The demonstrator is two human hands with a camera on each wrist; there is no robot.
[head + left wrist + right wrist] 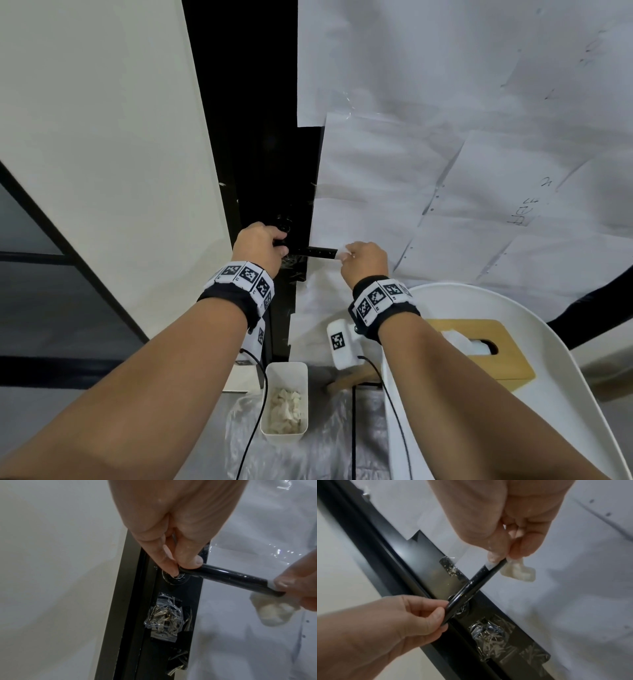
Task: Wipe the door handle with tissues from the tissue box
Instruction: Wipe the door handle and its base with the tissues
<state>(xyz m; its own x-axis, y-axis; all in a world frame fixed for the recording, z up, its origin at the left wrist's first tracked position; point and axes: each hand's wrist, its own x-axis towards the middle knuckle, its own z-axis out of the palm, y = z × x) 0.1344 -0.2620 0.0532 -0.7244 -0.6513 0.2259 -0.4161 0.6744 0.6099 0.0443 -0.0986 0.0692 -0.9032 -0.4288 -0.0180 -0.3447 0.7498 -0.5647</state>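
A black lever door handle (pixel 320 253) (pixel 231 579) (pixel 476 580) sticks out from the dark door edge. My left hand (pixel 260 248) (pixel 178 563) (pixel 426 615) pinches its base end between thumb and fingers, close to the round rosette (pixel 175 579). My right hand (pixel 363 262) (pixel 508 550) (pixel 295 588) pinches a crumpled white tissue (pixel 342 253) (pixel 272 609) (pixel 518 572) around the handle's free tip. The wooden tissue box (pixel 493 353), with a tissue poking from its slot, sits on a white tray at the lower right.
The door face is covered with taped white paper sheets (pixel 445 137). Crinkled clear tape (pixel 168 619) covers the lock below the handle. A white bin (pixel 284 397) with several used tissues stands on the floor. The white round tray (pixel 565 342) lies under my right forearm.
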